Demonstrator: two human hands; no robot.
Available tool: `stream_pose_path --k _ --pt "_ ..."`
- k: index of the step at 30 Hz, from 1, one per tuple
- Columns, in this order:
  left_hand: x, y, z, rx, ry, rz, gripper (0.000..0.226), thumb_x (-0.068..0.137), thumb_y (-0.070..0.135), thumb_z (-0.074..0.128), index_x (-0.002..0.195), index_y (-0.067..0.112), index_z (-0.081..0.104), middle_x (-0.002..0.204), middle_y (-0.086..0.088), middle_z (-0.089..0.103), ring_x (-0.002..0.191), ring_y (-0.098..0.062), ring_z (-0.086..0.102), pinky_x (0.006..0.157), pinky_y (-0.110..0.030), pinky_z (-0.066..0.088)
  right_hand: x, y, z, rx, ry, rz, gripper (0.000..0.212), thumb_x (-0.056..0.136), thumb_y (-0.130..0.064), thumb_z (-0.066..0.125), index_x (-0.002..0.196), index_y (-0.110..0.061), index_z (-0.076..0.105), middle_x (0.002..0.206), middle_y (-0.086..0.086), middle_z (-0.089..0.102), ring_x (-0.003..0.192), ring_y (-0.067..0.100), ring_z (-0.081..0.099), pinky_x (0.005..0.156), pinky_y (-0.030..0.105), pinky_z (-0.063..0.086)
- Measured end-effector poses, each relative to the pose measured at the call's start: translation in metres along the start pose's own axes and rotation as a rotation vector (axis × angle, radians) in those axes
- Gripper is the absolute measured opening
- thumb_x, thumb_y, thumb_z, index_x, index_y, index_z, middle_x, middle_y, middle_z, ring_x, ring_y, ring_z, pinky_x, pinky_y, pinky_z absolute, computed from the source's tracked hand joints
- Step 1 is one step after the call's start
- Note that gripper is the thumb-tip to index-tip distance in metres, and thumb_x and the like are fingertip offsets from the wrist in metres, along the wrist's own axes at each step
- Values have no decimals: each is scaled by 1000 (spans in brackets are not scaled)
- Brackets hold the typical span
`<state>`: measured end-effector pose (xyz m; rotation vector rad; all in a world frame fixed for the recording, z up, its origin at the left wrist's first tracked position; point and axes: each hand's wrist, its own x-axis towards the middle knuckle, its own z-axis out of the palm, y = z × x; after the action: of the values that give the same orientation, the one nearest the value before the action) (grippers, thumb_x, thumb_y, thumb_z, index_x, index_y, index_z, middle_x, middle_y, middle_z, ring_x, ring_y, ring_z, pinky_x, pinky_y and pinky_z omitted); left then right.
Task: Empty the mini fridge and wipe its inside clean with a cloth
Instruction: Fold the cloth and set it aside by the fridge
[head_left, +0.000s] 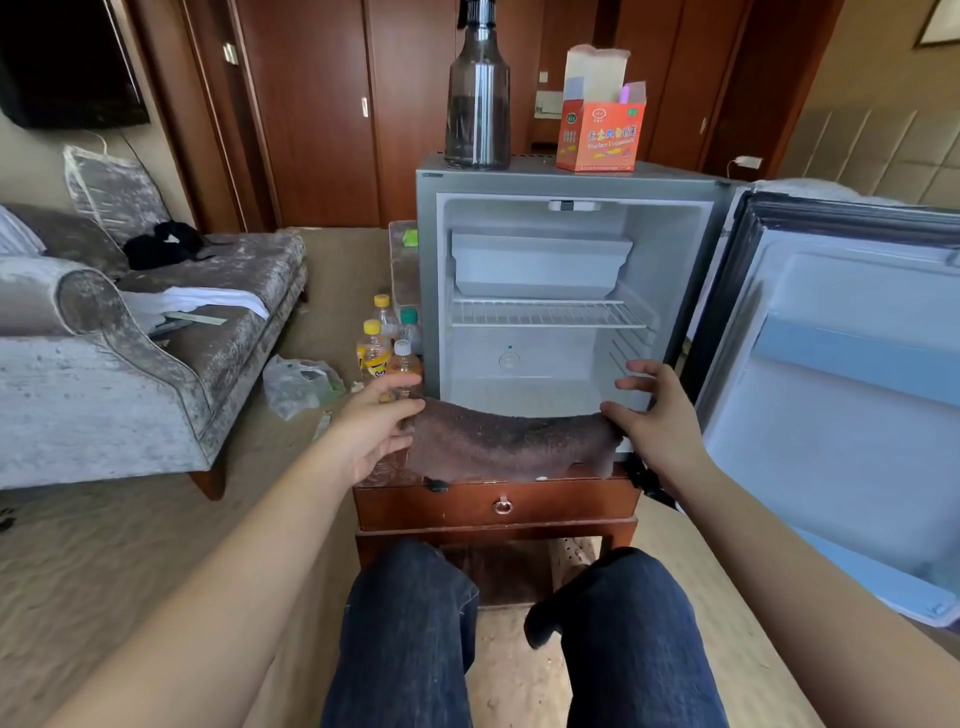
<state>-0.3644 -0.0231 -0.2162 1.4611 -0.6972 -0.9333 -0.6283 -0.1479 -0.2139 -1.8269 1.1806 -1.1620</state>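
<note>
**Left hand (374, 421) and right hand (660, 415) stretch the cloth (509, 441) at an emptied mini fridge (571, 179)**

Each hand pinches one end of the brown cloth, the right with its upper fingers held straight. The cloth sags between them across the fridge's lower lip, at center frame. Emptying looks done: the wire shelf (545, 313) is bare, the door (831, 389) hangs open at right, and bottles (384, 348) stand just left of the fridge. Wiping looks not yet begun. A spray bottle (478, 104) and an orange box (600, 135) sit on top. Only the wire shelf would hinder a wipe.

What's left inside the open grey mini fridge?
Only a white plastic tray above a white wire shelf. The brown cloth stretched between left hand and right hand hides the floor's front edge.
</note>
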Motion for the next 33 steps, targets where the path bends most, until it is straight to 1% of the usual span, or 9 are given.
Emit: stream_pose_path --k 3,7,9,12,14,17,24,27,33 --pt "-10 3 -1 25 -63 21 37 88 -3 60 116 20 64 104 -3 55 81 -9 56 66 -17 49 0 -5 -1 42 -22 -71 38 80 3 65 112 -17 57 97 -10 63 91 2 59 85 34 53" --pt "-15 8 -4 316 20 209 46 81 -16 57 102 23 68 106 4 58 87 0 54 62 -9 47 -3 -19 -9 21 -191 -110 40 85 15 43 97 -19 61 85 -4 68 88 15 62 78 25 48" --pt "-15 8 -6 552 98 363 45 81 -13 58 90 29 70 113 1 55 96 -10 57 76 -11 49 -6 -27 -12 -74 -295 -150 42 85 15 40 90 -22 60 82 -5 67 87 16 61 79 24 46" --pt "-21 14 -9 735 210 517 32 84 -7 62 86 22 75 113 3 45 109 -26 56 103 -36 43 -15 -41 -15 -261 -462 -166 26 80 2 64 91 -21 62 90 -6 62 89 11 58 75 8 41" --pt "-26 21 -12 802 211 545 25 85 -5 62 89 14 77 113 1 53 112 -23 56 106 -35 40 -17 -46 -15 -400 -498 -200 32 70 -6 79 94 -20 63 96 -3 59 91 12 55 73 13 40" --pt "-34 31 -18 888 150 514 21 79 1 71 94 14 76 109 -1 67 106 -17 60 98 -25 42 -20 -54 -12 -556 -444 -271 42 63 -6 83 98 -14 63 100 1 51 89 17 53 72 23 39" --pt "-55 29 -22 1096 141 562 27 69 7 82 90 12 67 91 4 49 87 -16 50 73 -25 33 -22 -54 -10 -577 -280 -466 18 79 -6 67 96 -11 66 93 5 56 87 25 58 73 29 42" --pt "-55 29 -31 1102 120 630 14 78 6 74 91 9 70 88 4 54 86 -17 53 72 -22 32 -19 -50 -12 -609 -292 -468 16 86 -15 63 100 -14 70 96 7 68 89 24 62 71 27 41" --pt "-28 23 -58 1130 18 444 12 90 20 65 89 11 72 98 -7 68 97 -26 61 85 -36 45 -6 -36 -4 -473 -270 -273 13 90 -20 63 98 -13 71 94 3 72 89 20 64 69 22 38"
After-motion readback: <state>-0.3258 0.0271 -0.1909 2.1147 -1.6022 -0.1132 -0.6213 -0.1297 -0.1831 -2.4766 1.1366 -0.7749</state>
